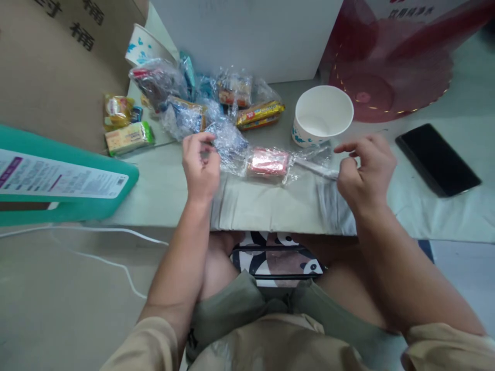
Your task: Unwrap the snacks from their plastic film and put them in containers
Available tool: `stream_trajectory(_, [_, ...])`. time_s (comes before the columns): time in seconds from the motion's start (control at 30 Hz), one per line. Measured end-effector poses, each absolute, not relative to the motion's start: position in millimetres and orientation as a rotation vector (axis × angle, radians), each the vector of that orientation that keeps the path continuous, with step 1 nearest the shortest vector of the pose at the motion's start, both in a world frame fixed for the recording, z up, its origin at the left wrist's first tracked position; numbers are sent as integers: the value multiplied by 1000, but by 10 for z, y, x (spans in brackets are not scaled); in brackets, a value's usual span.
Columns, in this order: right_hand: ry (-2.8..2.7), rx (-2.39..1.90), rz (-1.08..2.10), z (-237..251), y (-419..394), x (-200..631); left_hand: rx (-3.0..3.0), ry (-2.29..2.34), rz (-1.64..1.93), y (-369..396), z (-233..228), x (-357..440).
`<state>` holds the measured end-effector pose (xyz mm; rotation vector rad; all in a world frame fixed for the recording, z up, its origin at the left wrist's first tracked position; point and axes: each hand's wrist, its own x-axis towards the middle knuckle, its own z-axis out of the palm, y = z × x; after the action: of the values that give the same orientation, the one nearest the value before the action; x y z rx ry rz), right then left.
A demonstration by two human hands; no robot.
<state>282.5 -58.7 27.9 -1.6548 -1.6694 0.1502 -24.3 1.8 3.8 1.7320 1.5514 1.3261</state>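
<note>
My left hand (pixel 201 167) is over the table's near side, fingers curved and a gap between thumb and index finger. It is beside crumpled clear plastic wrap (pixel 228 141). Across from it, my right hand (pixel 365 172) has its index finger pointing left, apart from the thumb, with the other fingers curled. A pale, narrow stick-like piece (pixel 317 169) ends near that thumb; whether they touch is unclear. Between my hands lies a small red packet (pixel 268 162) in clear plastic. Behind it stands a white paper cup (pixel 324 116) with a blue leaf pattern.
Wrapped snacks (pixel 260 114) and plastic bags (pixel 160 82) are piled at the back, near a tilted paper cup (pixel 147 46). A phone (pixel 439 159) lies at the right. A green container (pixel 69 178), a cardboard box (pixel 65 67) and a red transparent plate (pixel 390 77) stand around.
</note>
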Motion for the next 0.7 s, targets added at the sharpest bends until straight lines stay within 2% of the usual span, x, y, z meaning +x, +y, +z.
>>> stream_trajectory(0.17, [-2119,-1535,264,291,-646,2564,2004,1569,1078,-61,116,-148])
stream_trajectory(0.3, [-2258,-1517,343,244,-634,2523,1972,1526,1177,-105,181,-142])
stream_trajectory(0.4, [-2361,-1387,526,301,-692,2540,1753,1432,1333,-170,226,-115])
stream_trajectory(0.53, [-2521,-1160,814,406,-833,2451,1338,1263,1356,-251,298,-2])
stream_trajectory(0.6, [-2466,-1116,760,422,-858,2375,1254,1248,1339,-269,342,51])
stream_trajectory(0.7, [-2299,-1184,518,406,-796,2276,1270,1310,1398,-245,363,74])
